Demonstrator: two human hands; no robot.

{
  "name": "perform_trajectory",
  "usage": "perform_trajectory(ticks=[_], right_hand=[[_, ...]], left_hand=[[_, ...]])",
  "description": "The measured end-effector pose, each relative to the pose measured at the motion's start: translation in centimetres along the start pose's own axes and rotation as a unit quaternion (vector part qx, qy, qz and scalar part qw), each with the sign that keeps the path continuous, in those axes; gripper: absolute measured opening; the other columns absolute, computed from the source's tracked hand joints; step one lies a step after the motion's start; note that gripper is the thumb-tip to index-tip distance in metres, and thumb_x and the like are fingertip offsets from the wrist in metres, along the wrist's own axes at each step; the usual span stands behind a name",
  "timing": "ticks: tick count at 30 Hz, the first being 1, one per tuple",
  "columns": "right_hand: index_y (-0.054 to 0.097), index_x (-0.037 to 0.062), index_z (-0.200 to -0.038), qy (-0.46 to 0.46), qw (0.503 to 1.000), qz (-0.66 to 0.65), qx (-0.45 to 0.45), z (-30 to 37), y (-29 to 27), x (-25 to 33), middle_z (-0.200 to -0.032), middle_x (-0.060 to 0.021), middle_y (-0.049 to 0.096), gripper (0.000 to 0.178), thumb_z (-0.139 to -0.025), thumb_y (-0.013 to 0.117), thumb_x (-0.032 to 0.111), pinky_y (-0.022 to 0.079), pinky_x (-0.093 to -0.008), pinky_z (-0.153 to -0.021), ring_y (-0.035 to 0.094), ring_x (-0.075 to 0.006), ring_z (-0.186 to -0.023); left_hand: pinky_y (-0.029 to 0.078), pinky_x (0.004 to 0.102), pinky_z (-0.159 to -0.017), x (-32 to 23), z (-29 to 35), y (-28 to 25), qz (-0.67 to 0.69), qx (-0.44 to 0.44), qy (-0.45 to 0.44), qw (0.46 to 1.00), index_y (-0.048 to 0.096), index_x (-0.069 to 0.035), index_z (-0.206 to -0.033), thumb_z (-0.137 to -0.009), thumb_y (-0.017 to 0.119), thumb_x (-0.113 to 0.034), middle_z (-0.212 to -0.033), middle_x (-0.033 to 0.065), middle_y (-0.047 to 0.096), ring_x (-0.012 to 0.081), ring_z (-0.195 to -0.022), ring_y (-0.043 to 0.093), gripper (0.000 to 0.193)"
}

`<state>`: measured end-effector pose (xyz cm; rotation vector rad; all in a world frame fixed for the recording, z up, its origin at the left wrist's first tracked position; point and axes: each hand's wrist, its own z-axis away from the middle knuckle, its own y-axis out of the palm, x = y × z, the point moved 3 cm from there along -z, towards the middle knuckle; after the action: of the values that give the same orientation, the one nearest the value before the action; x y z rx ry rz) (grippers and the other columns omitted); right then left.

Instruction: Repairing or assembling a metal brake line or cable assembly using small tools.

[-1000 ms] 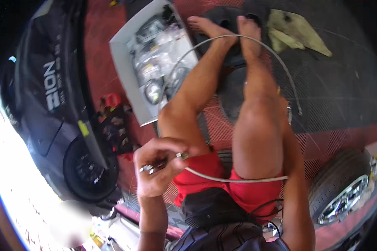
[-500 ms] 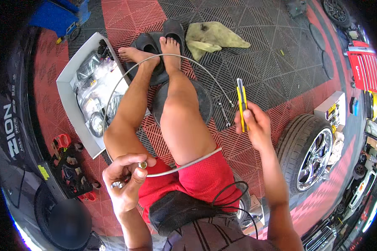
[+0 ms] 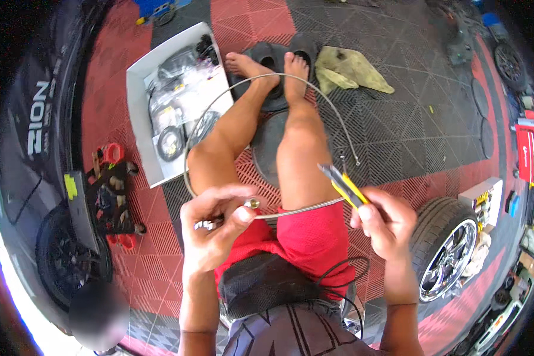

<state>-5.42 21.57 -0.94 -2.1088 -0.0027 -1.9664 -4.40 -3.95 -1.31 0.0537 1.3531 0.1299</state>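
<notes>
My left hand (image 3: 215,231) is closed, pinching a small metal hose fitting (image 3: 253,203) with a brass-coloured bore between thumb and fingertips. A second shiny metal piece (image 3: 205,225) sticks out between its other fingers. A thin braided hose (image 3: 226,90) loops over my legs. One stretch passes at my left hand and runs right towards the knife; whether the fingers grip it is hidden. The hose's other end, with a small metal tip (image 3: 357,162), hangs beyond the knife. My right hand (image 3: 387,224) is wrapped round a yellow and black utility knife (image 3: 351,191), blade pointing up and left.
A white box (image 3: 141,118) of bagged parts stands left of my legs. Beyond my feet lies a yellowish cloth (image 3: 353,70). A tyred wheel (image 3: 433,228) is at right, a dark car (image 3: 18,148) at far left, and a red tool chest (image 3: 529,145) at far right.
The knife has swung from upright to leaning left, and my right hand has come down and inward, nearer the hose. My view has shifted, moving the surroundings across the picture. The left hand keeps its pinch.
</notes>
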Motion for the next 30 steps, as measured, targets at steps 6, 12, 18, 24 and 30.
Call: perform_trajectory(ticks=[6,12,18,24,30], right_hand=[[0.064,-0.0018,-0.097,-0.168,0.963,0.182,0.103,-0.7,0.6,6.2,-0.062,-0.0072,0.060,0.022,-0.078,0.067,0.010,0.044,-0.0296,-0.042,0.057,-0.0173,-0.046],[0.063,0.0001,-0.102,-0.211,0.925,0.275,0.157,-0.9,2.0,8.0,-0.060,-0.0050,0.055,0.029,-0.076,0.069,0.011,0.046,-0.0308,-0.045,0.056,-0.0190,-0.046],[0.061,0.0010,-0.105,-0.212,0.913,0.299,0.178,-0.4,2.6,7.9,-0.061,-0.0033,0.055,0.033,-0.075,0.070,0.012,0.045,-0.0296,-0.047,0.056,-0.0179,-0.046],[0.060,-0.0009,-0.106,-0.220,0.905,0.314,0.183,-0.5,2.9,7.9,-0.060,-0.0029,0.053,0.033,-0.077,0.069,0.012,0.044,-0.0285,-0.045,0.054,-0.0165,-0.045],[0.060,-0.0048,-0.104,-0.234,0.902,0.314,0.181,-0.6,3.2,8.2,-0.059,-0.0036,0.050,0.032,-0.078,0.068,0.011,0.044,-0.0287,-0.041,0.052,-0.0157,-0.043]], left_hand=[[0.038,0.0184,-0.058,-0.6,0.5,-0.8,-0.019,0.068,0.047,0.996,0.067,0.003,-0.098,-0.081,0.072,-0.012,-0.088,0.0102,0.066,0.0056,-0.066,0.052,0.024],[0.042,0.0200,-0.064,-0.7,1.1,-1.1,0.012,0.064,0.066,0.996,0.068,0.002,-0.097,-0.080,0.072,-0.014,-0.090,0.0107,0.066,0.0088,-0.072,0.057,0.023],[0.041,0.0198,-0.062,-0.7,1.3,-1.3,0.000,0.063,0.049,0.997,0.068,0.001,-0.097,-0.079,0.073,-0.015,-0.091,0.0093,0.066,0.0080,-0.070,0.056,0.024],[0.040,0.0197,-0.060,-0.8,1.4,-1.4,-0.025,0.070,0.054,0.996,0.069,0.000,-0.096,-0.079,0.073,-0.015,-0.091,0.0096,0.066,0.0073,-0.066,0.054,0.023],[0.039,0.0191,-0.057,-0.8,1.2,-1.0,-0.033,0.064,0.101,0.992,0.068,0.001,-0.096,-0.079,0.074,-0.014,-0.092,0.0108,0.067,0.0057,-0.063,0.051,0.023]])
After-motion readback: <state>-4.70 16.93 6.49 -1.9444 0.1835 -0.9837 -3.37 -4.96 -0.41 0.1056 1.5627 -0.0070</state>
